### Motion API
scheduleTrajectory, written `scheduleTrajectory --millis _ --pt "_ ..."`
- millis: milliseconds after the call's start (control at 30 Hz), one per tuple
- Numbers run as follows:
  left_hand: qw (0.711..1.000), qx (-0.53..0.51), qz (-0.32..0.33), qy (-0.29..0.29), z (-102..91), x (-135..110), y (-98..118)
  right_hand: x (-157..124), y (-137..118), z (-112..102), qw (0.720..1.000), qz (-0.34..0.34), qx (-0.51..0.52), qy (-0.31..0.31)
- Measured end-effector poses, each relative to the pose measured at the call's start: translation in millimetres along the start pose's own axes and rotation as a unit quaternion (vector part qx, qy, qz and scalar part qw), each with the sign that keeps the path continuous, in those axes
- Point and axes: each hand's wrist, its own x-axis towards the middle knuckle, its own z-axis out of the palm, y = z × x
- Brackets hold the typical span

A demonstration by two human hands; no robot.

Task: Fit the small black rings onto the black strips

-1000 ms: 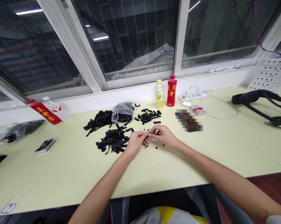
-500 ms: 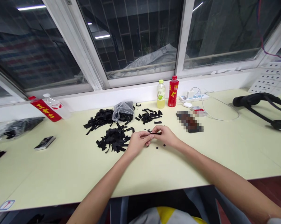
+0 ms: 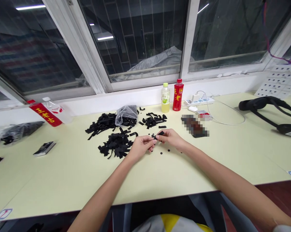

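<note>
Both the left hand (image 3: pixel 140 145) and right hand (image 3: pixel 170 138) pinch a black strip (image 3: pixel 161 133), now turned broad face up, small black discs (image 3: pixel 161 153) lying at 5 o'clock.

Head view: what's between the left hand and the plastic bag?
Black strips from the nearer heap, as the head view shows.

The only view comes from a camera worn on the person's head, facing forward and tilted down across the long pale desk (image 3: pixel 63 183) toward the window (image 3: pixel 133 42) behind it. It sits close above and behind the forearms, so the left hand (image 3: pixel 140 148) and right hand (image 3: pixel 170 139) fall near the frame's centre. The wide lens bends the window frames, and the person's clothing (image 3: pixel 171 224) edges into the bottom of the frame.
</note>
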Motion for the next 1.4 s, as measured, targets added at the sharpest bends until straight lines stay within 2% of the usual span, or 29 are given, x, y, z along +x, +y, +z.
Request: scheduleTrajectory --millis 367,600,700,800,867,1000,1100,1167,1233,1300,1400 --pt "0.999 0.0 -0.019 -0.044 1.2 -4.9 5.6 5.7 6.4 -1.9 1.0 -0.025 -0.015 0.009" --pt "0.997 -0.02 -0.009 -0.076 1.9 -5.7 4.5 8.9 14.8 -1.5 0.999 -0.037 -0.036 0.006" --pt "0.998 -0.007 0.019 -0.052 -0.7 -4.6 7.9 8.9 17.2 -0.3 0.998 -0.039 -0.055 0.001" --pt "0.997 0.004 0.081 -0.016 -3.5 -3.4 11.1 8.3 18.5 2.1 0.996 -0.046 -0.076 -0.005" --pt "0.994 -0.009 0.105 -0.018 -4.3 -2.4 11.2 8.2 19.5 3.9 0.995 -0.057 -0.078 -0.012" --pt "0.995 -0.051 0.077 -0.037 -4.2 0.8 7.4 10.8 23.0 1.4 0.995 -0.062 -0.074 -0.01" --pt "0.995 -0.079 0.054 0.008 -6.5 4.4 5.3 14.6 24.9 -12.7 0.989 -0.059 -0.114 0.07" --pt "0.994 -0.092 0.047 0.041 -9.8 6.8 4.5 17.0 24.7 -27.2 0.975 -0.06 -0.16 0.143" --pt "0.992 -0.097 0.044 0.067 -13.2 9.1 3.4 18.7 23.6 -41.7 0.959 -0.057 -0.212 0.181" --pt "0.991 -0.097 0.043 0.085 -15.7 11.1 1.3 19.8 22.7 -51.7 0.947 -0.047 -0.263 0.175" --pt "0.99 -0.094 0.037 0.094 -17.5 13.6 -2.8 20.1 24.8 -52.9 0.937 -0.057 -0.326 0.107"
